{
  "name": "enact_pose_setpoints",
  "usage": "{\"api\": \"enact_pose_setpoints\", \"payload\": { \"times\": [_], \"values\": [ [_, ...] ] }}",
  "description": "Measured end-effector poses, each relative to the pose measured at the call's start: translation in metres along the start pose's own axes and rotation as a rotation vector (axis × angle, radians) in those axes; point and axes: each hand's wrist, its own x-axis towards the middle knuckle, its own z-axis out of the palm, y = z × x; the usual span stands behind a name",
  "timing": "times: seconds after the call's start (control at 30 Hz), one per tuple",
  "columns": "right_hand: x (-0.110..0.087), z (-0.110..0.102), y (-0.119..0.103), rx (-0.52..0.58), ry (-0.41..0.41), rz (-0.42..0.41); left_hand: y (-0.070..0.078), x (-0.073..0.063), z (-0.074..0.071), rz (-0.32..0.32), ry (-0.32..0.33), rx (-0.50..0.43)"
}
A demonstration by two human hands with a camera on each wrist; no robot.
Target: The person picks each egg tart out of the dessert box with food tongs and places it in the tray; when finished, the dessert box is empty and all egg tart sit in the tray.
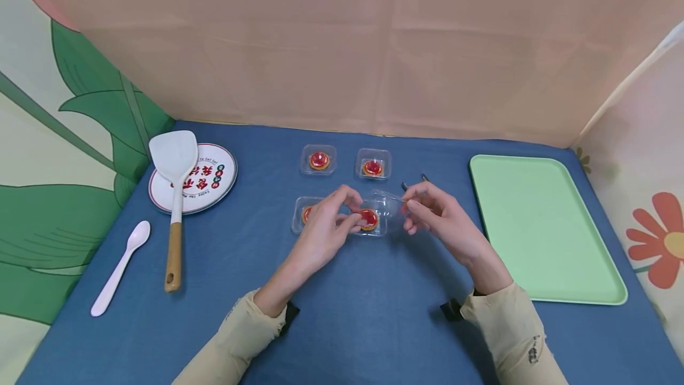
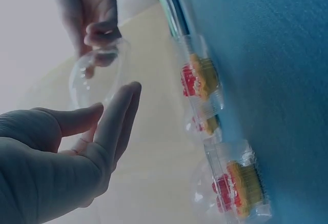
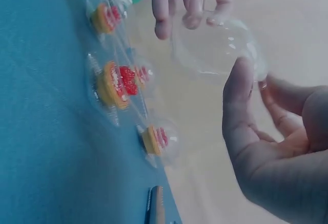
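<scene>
Head view: right hand (image 1: pixel 435 212) pinching clear lid (image 1: pixel 391 204); left hand (image 1: pixel 327 218) meeting its left edge, grip unclear. Near-right tart (image 1: pixel 367 219) sitting uncovered, three other tarts (image 1: pixel 319 161) sitting lidded.

A thin, clear plastic lid (image 1: pixel 389 210) with a rounded dome is raised, tilted, above the blue-covered table (image 1: pixel 342 308). Below it, a clear square container (image 1: pixel 382 230) sits uncovered, well in from the far edge, holding one red-topped golden tart (image 1: pixel 369 219).
</scene>
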Motion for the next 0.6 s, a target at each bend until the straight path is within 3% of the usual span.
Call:
{"api": "enact_pose_setpoints", "payload": {
  "times": [0.13,0.27,0.43,0.6],
  "values": [
    [-0.009,0.0,0.003,0.008,0.008,-0.024,-0.002,0.0,0.004,0.072,0.012,0.085],
    [-0.017,0.003,0.005,-0.042,0.08,-0.072,-0.003,0.0,0.009,0.101,0.018,0.149],
    [-0.028,0.007,0.002,-0.162,0.161,-0.111,-0.003,-0.001,0.012,0.134,-0.004,0.171],
    [-0.038,0.008,0.0,-0.248,0.217,-0.073,-0.002,-0.002,0.015,0.137,-0.042,0.171]
  ]
}}
